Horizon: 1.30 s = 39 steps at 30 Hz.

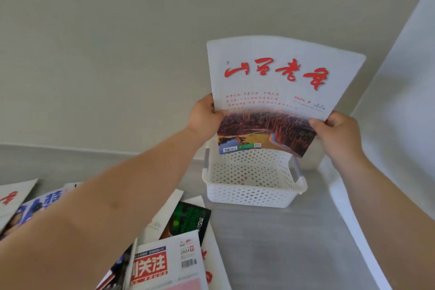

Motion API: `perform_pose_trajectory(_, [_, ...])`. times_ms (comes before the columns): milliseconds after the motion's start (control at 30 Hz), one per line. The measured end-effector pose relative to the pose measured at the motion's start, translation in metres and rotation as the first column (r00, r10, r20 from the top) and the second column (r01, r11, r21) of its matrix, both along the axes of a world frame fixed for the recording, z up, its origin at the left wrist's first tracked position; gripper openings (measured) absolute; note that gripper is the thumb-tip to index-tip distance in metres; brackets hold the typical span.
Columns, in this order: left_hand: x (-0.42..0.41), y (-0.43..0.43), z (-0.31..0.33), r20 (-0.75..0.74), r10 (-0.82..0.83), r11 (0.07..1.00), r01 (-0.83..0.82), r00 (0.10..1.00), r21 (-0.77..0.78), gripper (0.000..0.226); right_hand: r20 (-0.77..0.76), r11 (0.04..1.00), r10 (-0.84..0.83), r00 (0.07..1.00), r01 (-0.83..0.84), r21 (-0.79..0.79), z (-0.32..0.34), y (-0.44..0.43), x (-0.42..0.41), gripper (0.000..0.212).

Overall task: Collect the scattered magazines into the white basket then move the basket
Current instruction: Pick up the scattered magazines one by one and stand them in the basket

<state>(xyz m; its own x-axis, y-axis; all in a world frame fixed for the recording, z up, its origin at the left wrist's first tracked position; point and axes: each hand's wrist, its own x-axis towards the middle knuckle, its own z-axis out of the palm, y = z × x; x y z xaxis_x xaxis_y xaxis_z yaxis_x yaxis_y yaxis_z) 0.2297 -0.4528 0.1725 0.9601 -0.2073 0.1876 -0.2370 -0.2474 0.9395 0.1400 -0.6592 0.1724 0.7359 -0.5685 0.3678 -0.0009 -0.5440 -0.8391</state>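
Nearest the camera, a loose heap of magazines (164,263) lay overlapped and skewed on the grey tabletop (282,242), glossy covers, thin and floppy, one with a red-and-white title block, one dark green, more under the left forearm at the left edge. Past them sat the white basket (253,182): rectangular moulded plastic, walls and floor perforated with small round holes, rolled rim, a grey handle at each end, apparently empty. Directly above it, a white magazine (270,96) with red brush lettering and a reddish landscape photo was held upright, its bottom edge just over the basket's far rim, not yet inside. Left hand (204,120) pinched the left edge, thumb on the cover, the other fingers behind and hidden; right hand (336,134) pinched the right edge the same way. The top of the magazine fanned and bowed, so it's limp, not stiff. Behind: plain matte wall, a white panel at right. Risks, my read: the magazine looked about as wide as the basket opening, so a slight skew could hang a corner on the rim or a handle. Limp stock dropped on edge would likely buckle and slump instead of lying flat, eating room for the rest. The basket is light plastic on a smooth top; a nudge could slide it. Glossy covers in the heap may slip when pulled one-handed.
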Motion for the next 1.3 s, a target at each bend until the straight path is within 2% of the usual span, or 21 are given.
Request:
perform_pose_trajectory(267, [0.049,-0.021,-0.05,-0.088,0.093,0.989,-0.082,0.992,0.125,0.029,-0.107,0.972,0.012,0.994,0.014,0.234,-0.062,-0.016,0.052,0.013])
perform_pose_trajectory(367, [0.061,-0.022,-0.063,-0.11,0.116,0.98,-0.096,0.987,0.172,0.026,-0.146,0.963,-0.007,0.989,0.046,0.265,-0.077,-0.017,0.064,0.017])
perform_pose_trajectory(633, [0.076,-0.032,-0.085,-0.078,0.134,0.962,-0.111,0.988,0.248,0.024,-0.146,0.972,-0.07,0.987,0.1,0.211,-0.1,-0.027,0.086,0.015])
perform_pose_trajectory(800, [0.082,-0.034,-0.093,-0.016,0.242,0.921,-0.224,0.97,0.32,0.026,-0.095,0.947,-0.205,0.974,0.222,0.234,-0.104,-0.031,0.094,0.048])
perform_pose_trajectory(867, [0.083,-0.033,-0.096,-0.025,0.263,0.903,-0.237,0.965,0.358,0.028,-0.117,0.942,-0.209,0.971,0.232,0.242,-0.106,-0.032,0.094,0.052])
perform_pose_trajectory(1067, [0.076,-0.02,-0.097,-0.062,0.256,0.905,-0.217,0.965,0.367,0.032,-0.137,0.946,-0.222,0.965,0.248,0.211,-0.104,-0.033,0.081,0.048])
perform_pose_trajectory(1300, [0.028,0.036,-0.088,0.002,0.268,0.912,-0.254,0.963,0.323,0.015,-0.119,0.955,-0.226,0.967,0.244,0.17,-0.083,-0.008,0.042,0.044])
